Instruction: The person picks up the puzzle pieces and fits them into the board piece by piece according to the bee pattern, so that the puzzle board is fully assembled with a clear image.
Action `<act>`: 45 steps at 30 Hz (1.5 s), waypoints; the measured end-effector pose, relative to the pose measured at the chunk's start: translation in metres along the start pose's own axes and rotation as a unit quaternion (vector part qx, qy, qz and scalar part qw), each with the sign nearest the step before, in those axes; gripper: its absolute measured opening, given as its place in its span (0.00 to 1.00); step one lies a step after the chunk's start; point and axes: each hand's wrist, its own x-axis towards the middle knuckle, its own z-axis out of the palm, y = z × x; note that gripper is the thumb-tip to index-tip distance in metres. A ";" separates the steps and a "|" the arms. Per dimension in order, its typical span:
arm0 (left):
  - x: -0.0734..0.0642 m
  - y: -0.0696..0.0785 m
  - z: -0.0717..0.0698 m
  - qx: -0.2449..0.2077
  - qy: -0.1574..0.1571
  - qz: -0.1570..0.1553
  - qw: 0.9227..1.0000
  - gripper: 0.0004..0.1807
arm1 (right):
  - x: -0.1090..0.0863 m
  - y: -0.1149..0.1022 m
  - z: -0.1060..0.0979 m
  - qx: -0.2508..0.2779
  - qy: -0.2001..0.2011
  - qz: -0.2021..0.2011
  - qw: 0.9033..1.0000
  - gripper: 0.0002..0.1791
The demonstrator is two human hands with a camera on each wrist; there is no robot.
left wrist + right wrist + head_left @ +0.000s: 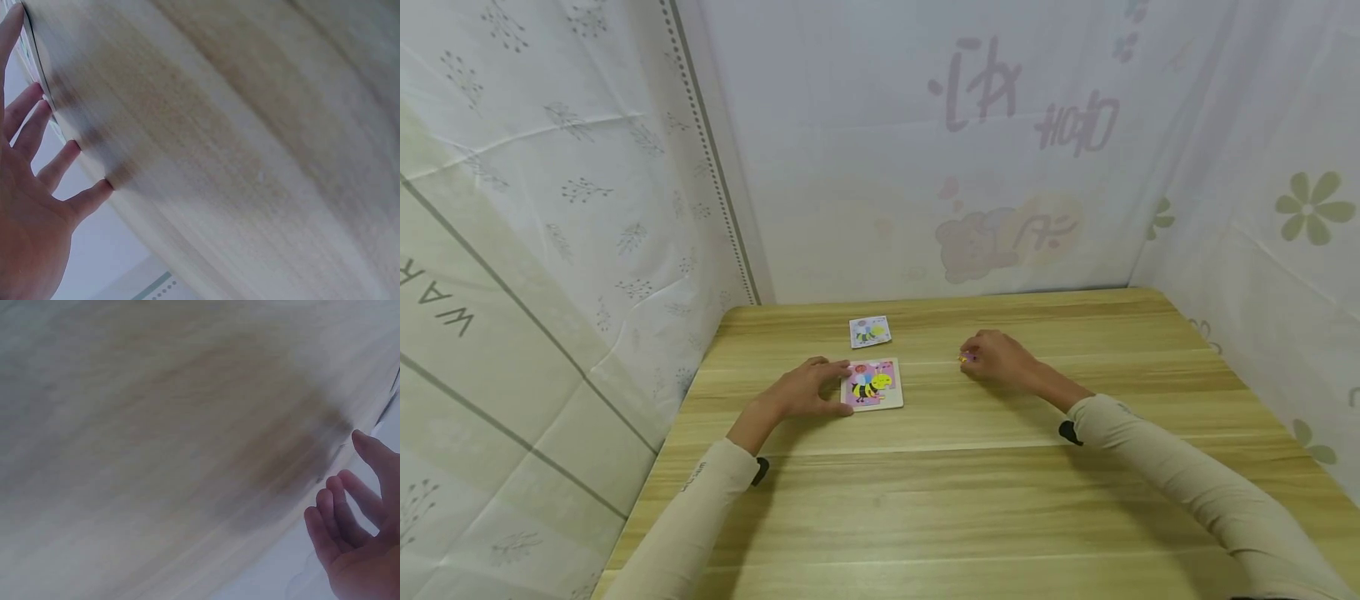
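A square puzzle board [891, 400] with a yellow and black bee on pink lies on the table. Its lower right part shows bare board. My left hand [805, 390] rests at the board's left edge, thumb near the lower corner and fingers near the upper one. Spread, nearly straight fingers of the left hand [31, 200] appear in the left wrist view. Off to the right, my right hand [1000, 360] holds a small purple and yellow puzzle piece [967, 357] at its fingertips, low over the table. In the right wrist view, the right hand [362, 537] has bent fingers facing the thumb.
Behind the board lies a small picture card [870, 332] with the same bee design. The wooden table [925, 500] reaches back to a pale printed curtain [865, 167]. More curtains hang along its left and right sides.
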 end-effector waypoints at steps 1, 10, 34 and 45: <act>0.000 0.000 0.000 0.000 0.000 0.000 1.000 0.44 | -0.001 0.001 0.000 -0.001 0.000 0.004 1.000 0.18; 0.001 -0.003 0.000 0.003 -0.003 0.001 1.000 0.44 | 0.003 -0.001 0.005 0.023 0.000 -0.015 1.000 0.14; -0.001 0.002 -0.002 -0.001 -0.010 -0.004 1.000 0.44 | 0.027 -0.063 0.030 0.068 -0.033 -0.129 0.989 0.11; 0.000 -0.001 -0.001 0.002 -0.006 -0.007 1.000 0.45 | 0.039 -0.079 0.039 0.061 -0.040 -0.151 0.986 0.11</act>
